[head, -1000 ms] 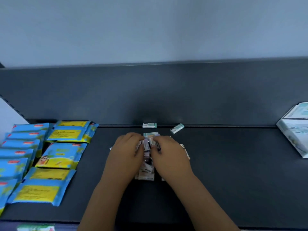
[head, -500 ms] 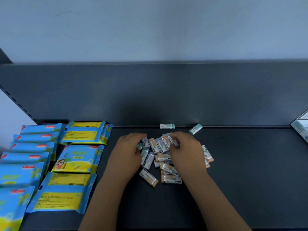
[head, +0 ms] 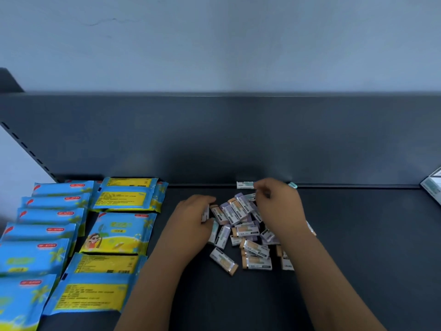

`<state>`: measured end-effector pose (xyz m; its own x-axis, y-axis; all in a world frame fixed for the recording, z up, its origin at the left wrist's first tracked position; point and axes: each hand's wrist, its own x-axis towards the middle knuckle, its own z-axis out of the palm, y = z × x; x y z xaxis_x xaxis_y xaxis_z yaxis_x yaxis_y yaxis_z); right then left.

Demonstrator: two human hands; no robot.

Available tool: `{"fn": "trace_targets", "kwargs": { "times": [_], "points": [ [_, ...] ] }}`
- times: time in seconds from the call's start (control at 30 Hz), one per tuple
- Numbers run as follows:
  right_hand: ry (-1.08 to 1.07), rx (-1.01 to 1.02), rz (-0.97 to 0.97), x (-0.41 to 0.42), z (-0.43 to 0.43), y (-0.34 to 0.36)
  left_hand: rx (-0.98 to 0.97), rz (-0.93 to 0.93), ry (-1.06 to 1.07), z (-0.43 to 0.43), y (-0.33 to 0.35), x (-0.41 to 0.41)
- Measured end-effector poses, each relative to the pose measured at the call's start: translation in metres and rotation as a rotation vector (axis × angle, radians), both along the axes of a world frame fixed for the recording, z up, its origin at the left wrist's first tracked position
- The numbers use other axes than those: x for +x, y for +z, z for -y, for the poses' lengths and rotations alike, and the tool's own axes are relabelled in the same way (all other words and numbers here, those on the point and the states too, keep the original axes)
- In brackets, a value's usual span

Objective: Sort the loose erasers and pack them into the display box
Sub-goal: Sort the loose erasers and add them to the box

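Observation:
A pile of several loose erasers (head: 241,225) in white sleeves with tan, purple and teal ends lies on the dark shelf (head: 358,247). My left hand (head: 191,223) rests against the pile's left side, fingers curled around one upright eraser (head: 205,213). My right hand (head: 279,206) reaches over the pile's far side, its fingertips curled just beside a teal eraser (head: 244,185) lying against the back wall. A second teal eraser (head: 293,185) peeks out behind that hand. Only a corner of the white display box (head: 432,188) shows at the right edge.
Blue and yellow wet-wipe packs (head: 71,235) cover the shelf's left part in overlapping rows, close to my left forearm. The dark back panel (head: 214,139) rises directly behind the erasers. Bare shelf stretches between the pile and the box.
My hands have parted from the pile's middle. The right hand moved up toward the back wall, and the left slid to the pile's left edge. The view shifted left, pushing the box almost out.

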<state>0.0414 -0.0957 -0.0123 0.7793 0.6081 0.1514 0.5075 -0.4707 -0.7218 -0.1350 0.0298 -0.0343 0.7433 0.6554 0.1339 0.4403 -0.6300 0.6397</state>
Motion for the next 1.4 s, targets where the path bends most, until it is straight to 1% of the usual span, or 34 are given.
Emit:
{"fn": "trace_targets", "kwargs": {
  "times": [0.07,0.13,0.23,0.43,0.57,0.63,0.7,0.77,0.83,0.93,1.03,1.1,1.2,1.27,1.33,1.4],
  "points": [
    [0.015,-0.029,-0.004,0.009,-0.006,0.0,-0.023,0.011,0.004,-0.003,0.001,-0.002],
    [0.077,-0.064,-0.008,0.015,-0.015,-0.004,-0.07,0.03,0.005,-0.005,0.003,-0.005],
    [0.175,-0.143,0.051,0.019,-0.03,-0.01,-0.117,0.039,-0.016,-0.009,0.007,-0.013],
    [0.127,-0.281,0.171,0.021,-0.048,-0.013,-0.188,0.054,-0.012,-0.009,0.012,-0.032],
    [0.126,-0.327,0.192,0.017,-0.053,-0.009,-0.269,0.026,0.037,-0.008,0.009,-0.043],
    [0.14,-0.339,0.179,0.017,-0.052,-0.009,-0.239,0.014,0.052,-0.008,0.006,-0.047],
    [0.151,-0.32,0.131,0.014,-0.05,-0.007,-0.159,-0.026,0.041,-0.007,0.007,-0.05],
    [0.124,-0.273,0.058,0.013,-0.048,-0.006,-0.058,-0.057,0.026,-0.007,0.008,-0.051],
    [0.09,-0.242,0.006,0.01,-0.043,-0.008,-0.001,-0.087,0.049,-0.005,0.009,-0.051],
    [0.062,-0.143,0.029,0.005,-0.04,-0.014,0.023,-0.145,0.111,0.002,0.01,-0.049],
    [0.159,0.039,0.024,-0.001,-0.042,-0.011,0.02,-0.14,0.132,0.008,0.011,-0.049],
    [0.202,0.194,-0.092,-0.009,-0.043,0.001,0.041,-0.144,0.132,0.011,0.013,-0.05],
    [0.229,0.322,-0.364,-0.026,-0.041,0.022,0.013,-0.112,0.186,0.013,0.016,-0.056],
    [0.18,0.376,-0.486,-0.036,-0.039,0.028,-0.043,-0.031,0.225,0.015,0.02,-0.06],
    [0.102,0.45,-0.633,-0.044,-0.036,0.032,-0.065,0.071,0.215,0.017,0.024,-0.061],
    [0.05,0.581,-0.886,-0.049,-0.031,0.033,-0.077,0.171,0.2,0.02,0.027,-0.061]
  ]
}}
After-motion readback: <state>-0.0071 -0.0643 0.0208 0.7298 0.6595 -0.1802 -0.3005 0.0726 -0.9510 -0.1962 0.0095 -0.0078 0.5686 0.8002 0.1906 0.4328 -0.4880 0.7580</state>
